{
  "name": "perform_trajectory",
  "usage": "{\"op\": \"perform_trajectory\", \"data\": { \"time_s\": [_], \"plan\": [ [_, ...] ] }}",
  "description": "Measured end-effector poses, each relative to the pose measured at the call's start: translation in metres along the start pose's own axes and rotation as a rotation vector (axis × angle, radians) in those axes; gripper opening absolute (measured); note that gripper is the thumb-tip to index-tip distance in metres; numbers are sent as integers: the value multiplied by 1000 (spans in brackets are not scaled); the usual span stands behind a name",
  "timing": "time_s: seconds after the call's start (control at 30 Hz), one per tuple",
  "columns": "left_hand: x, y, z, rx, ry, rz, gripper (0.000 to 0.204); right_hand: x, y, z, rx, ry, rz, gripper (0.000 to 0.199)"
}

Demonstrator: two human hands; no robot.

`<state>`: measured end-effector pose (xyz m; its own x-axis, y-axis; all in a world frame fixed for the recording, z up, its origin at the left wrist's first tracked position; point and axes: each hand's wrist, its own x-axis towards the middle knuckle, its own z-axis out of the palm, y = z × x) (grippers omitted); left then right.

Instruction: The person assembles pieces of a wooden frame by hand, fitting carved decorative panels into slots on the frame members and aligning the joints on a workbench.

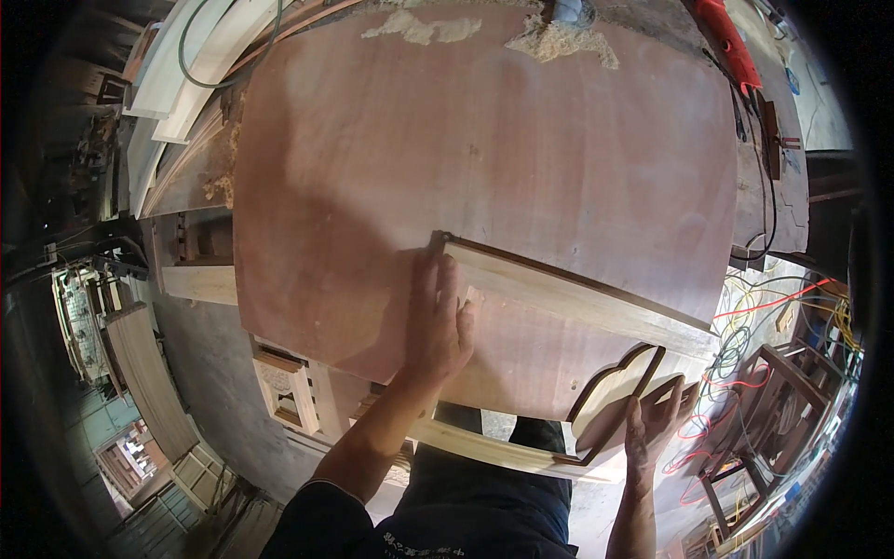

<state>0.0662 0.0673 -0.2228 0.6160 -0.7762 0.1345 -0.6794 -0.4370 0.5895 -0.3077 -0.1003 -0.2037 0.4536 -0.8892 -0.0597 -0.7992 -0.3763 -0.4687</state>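
Observation:
A pale wooden frame (pixel 559 293) lies partly over the reddish-brown plywood top (pixel 484 168) in front of me. Its long far board runs slantwise toward the right. At the right end is a scalloped, dark-edged panel (pixel 605 396); a near rail (pixel 503 449) hangs past the plywood's front edge. My left hand (pixel 438 317) is closed on the left end of the far board, fingers stretched along it and thumb on the near side. My right hand (pixel 655 424) grips the frame's right end beside the scalloped panel, thumb up; its fingers are partly hidden.
Wood shavings (pixel 563 39) lie along the far edge of the top. Long pale boards (pixel 200 70) are stacked at the far left. A red power tool (pixel 728 45) sits at the far right. Tangled cables (pixel 736 354) and a dark wooden frame (pixel 792 391) are on the right; a carved wooden piece (pixel 284 391) stands below left.

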Motion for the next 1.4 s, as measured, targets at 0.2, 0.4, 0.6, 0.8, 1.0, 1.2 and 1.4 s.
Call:
{"op": "perform_trajectory", "data": {
  "time_s": [0.2, 0.4, 0.6, 0.8, 1.0, 1.2, 1.4],
  "plan": [
    [2, 4, -2, -65, -68, -117, 73, 4, -5, -2, 16, -12, 2, 93],
    [-4, -7, 0, 0, -19, -102, 67, 16, -3, 1, -7, -1, -47, 93],
    [-9, -32, -5, 63, 38, -62, 65, 41, -21, 10, -114, -26, -121, 91],
    [-11, -44, -20, 38, 71, -116, 64, 62, -29, 30, -188, 14, -240, 87],
    [-25, -61, -33, 48, 50, -239, 65, 77, -56, 46, -205, 31, -260, 90],
    [-46, -85, -44, 147, 79, -301, 62, 87, -89, 62, -198, 64, -343, 94],
    [-65, -98, -62, 129, 69, -392, 59, 92, -120, 76, -233, 35, -367, 93]
  ]
}}
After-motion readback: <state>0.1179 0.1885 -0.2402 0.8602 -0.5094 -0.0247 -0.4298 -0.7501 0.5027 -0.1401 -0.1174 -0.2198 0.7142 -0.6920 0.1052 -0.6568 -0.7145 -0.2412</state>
